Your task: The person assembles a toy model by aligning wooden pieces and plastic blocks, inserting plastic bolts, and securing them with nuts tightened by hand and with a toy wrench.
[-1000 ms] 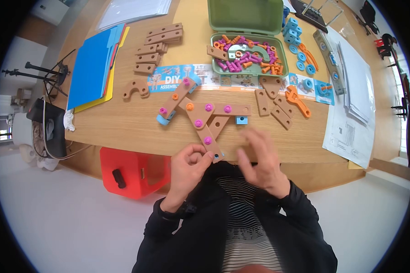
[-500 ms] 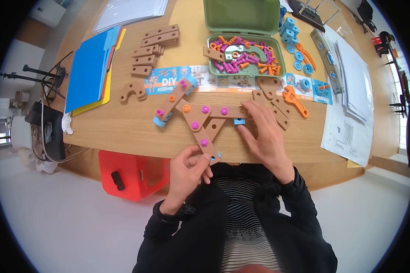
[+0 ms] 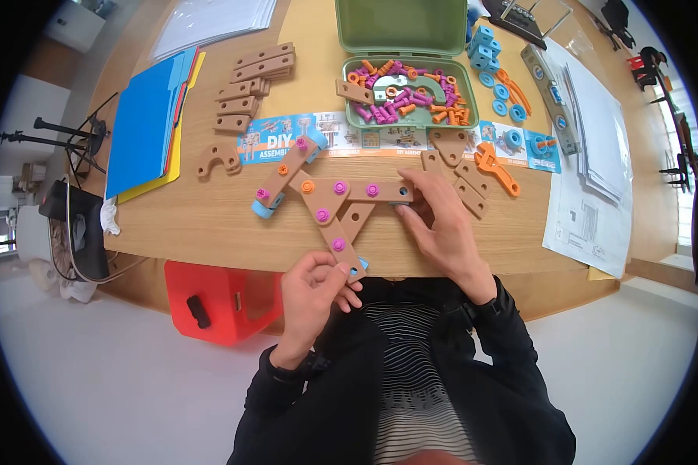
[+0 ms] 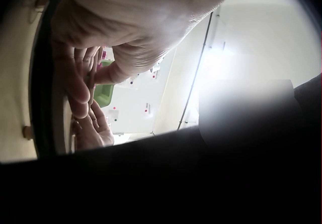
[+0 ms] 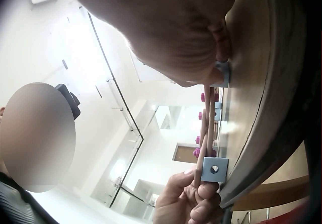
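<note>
A brown plank assembly (image 3: 320, 198) with magenta and orange bolts lies near the table's front edge. My left hand (image 3: 310, 294) pinches its lower plank end, where a blue block (image 5: 215, 169) sits under the plank in the right wrist view. At the right plank end, my right hand (image 3: 446, 229) holds the tip with thumb and fingers, over another blue block (image 5: 221, 74) mostly covered by the hand. A crosswise plank (image 3: 283, 170) with blue pieces at both ends lies at the assembly's left.
Behind is a green box (image 3: 407, 124) of bolts. Loose planks (image 3: 236, 105) and blue folders (image 3: 147, 124) lie left; an orange wrench (image 3: 498, 170), blue wheels (image 3: 501, 91) and papers (image 3: 589, 209) lie right. A red stool (image 3: 221, 302) stands below the table edge.
My right hand has moved from above the table to the right plank end and grips it, and the blue block there is now mostly under the plank. My left hand stays at the lower end.
</note>
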Tool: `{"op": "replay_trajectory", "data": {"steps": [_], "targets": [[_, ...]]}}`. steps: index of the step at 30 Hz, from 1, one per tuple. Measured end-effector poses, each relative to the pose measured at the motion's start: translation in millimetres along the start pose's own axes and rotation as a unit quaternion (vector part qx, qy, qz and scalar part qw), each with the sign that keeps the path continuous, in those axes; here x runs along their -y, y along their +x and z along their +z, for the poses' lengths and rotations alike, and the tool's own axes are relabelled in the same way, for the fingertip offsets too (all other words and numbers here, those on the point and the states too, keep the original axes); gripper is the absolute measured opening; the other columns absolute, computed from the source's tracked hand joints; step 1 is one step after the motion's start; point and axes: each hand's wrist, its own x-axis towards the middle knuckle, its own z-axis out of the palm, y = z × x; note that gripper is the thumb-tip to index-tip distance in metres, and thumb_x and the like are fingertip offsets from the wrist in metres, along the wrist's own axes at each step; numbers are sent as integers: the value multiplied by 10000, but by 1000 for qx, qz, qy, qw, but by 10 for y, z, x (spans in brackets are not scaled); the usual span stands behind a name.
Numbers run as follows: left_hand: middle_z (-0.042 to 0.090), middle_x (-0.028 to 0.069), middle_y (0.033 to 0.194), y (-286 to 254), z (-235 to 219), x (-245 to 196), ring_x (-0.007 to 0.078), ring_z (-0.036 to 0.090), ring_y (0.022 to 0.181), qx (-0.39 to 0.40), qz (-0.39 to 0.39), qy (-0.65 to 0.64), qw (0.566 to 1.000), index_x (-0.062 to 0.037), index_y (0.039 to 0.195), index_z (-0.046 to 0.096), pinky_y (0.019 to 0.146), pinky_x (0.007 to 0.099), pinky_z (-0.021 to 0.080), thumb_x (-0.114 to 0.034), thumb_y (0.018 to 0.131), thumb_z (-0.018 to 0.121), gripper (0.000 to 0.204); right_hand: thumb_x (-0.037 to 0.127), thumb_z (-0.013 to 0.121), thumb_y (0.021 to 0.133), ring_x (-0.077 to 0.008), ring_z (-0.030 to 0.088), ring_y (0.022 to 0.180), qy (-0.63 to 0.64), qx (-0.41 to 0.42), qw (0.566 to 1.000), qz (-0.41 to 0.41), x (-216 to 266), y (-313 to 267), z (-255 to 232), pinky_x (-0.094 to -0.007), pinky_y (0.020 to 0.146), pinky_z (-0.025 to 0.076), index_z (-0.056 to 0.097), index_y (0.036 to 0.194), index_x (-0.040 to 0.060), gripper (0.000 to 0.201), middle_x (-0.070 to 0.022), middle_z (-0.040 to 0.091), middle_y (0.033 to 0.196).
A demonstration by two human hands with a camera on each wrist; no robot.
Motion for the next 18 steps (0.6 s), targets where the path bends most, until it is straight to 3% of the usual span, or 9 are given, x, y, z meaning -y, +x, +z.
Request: {"op": "replay_trajectory", "data": {"steps": [7, 10, 13, 15, 16, 18], "targets": [[738, 203, 788, 3, -24, 43, 237, 722, 565, 5, 5, -3, 1000, 61, 1058, 589, 472, 272, 543, -69, 1046, 647, 144, -31, 769, 921, -191, 638, 924, 40, -17, 999, 17, -41, -34, 39, -297, 772, 545, 646, 1369, 41, 470, -104, 645, 1203], [716, 172, 738, -23, -28, 66, 210, 685, 518, -9, 19, -3, 1000, 49, 1061, 596, 448, 259, 505, -72, 1043, 645, 132, -41, 768, 919, -186, 641, 928, 43, -23, 999, 18, -44, -36, 42, -296, 769, 548, 649, 1362, 36, 465, -100, 648, 1224], [686, 114, 741, -88, -38, 118, 152, 649, 567, -20, 35, 29, 999, 37, 1159, 578, 487, 230, 457, -42, 1020, 662, 181, -50, 765, 915, -188, 644, 931, 47, -24, 998, 18, -49, -37, 46, -297, 774, 552, 648, 1365, 35, 472, -102, 650, 1238], [614, 32, 776, -117, -20, 245, 98, 557, 638, -77, 191, 135, 969, 10, 1272, 531, 563, 215, 406, -30, 953, 747, 387, -60, 768, 906, -191, 646, 930, 39, -30, 999, 12, -60, -39, 62, -299, 774, 554, 647, 1366, 34, 485, -107, 651, 1252], [614, 32, 776, -139, -11, 256, 98, 557, 638, -78, 191, 136, 969, 10, 1272, 531, 563, 215, 406, -30, 953, 747, 387, -60, 768, 906, -191, 646, 930, 40, -29, 999, 12, -63, -40, 66, -299, 774, 554, 647, 1366, 34, 485, -107, 651, 1252], [553, 5, 873, -181, -5, 262, 82, 466, 677, -104, 252, 268, 924, -21, 1324, 489, 624, 218, 380, -51, 838, 888, 629, -36, 752, 913, -236, 692, 926, 24, -39, 999, -13, -72, -49, 68, -332, 778, 582, 627, 1378, 41, 488, -132, 641, 1301]]}}
